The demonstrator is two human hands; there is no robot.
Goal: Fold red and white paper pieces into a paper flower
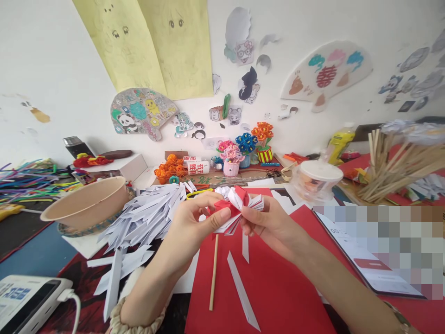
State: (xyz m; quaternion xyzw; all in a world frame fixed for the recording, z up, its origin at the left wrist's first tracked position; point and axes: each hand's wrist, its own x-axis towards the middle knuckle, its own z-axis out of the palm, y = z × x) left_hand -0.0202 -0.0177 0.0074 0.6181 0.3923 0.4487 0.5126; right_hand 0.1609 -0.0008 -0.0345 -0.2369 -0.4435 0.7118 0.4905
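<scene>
Both my hands hold a folded red and white paper piece [236,198] over a red sheet [278,287]. My left hand [201,215] pinches its left side, thumb on the red part. On the right, my right hand [264,218] grips the white folded layers between thumb and fingers. Some of the fingers are hidden behind the paper. Below it, a thin wooden stick [214,273] lies on the red sheet, its upper end reaching up to the paper piece. Beside the stick lies a white folded paper strip [242,290]; a shorter strip [245,248] shows under my right hand.
A heap of white folded strips [146,215] lies left of my hands, beside a beige bowl [86,199]. A lidded plastic cup [320,178] and a tablet [368,260] are on the right. Bead-like flower pots [231,168] stand by the wall. A white power bank [31,301] sits front left.
</scene>
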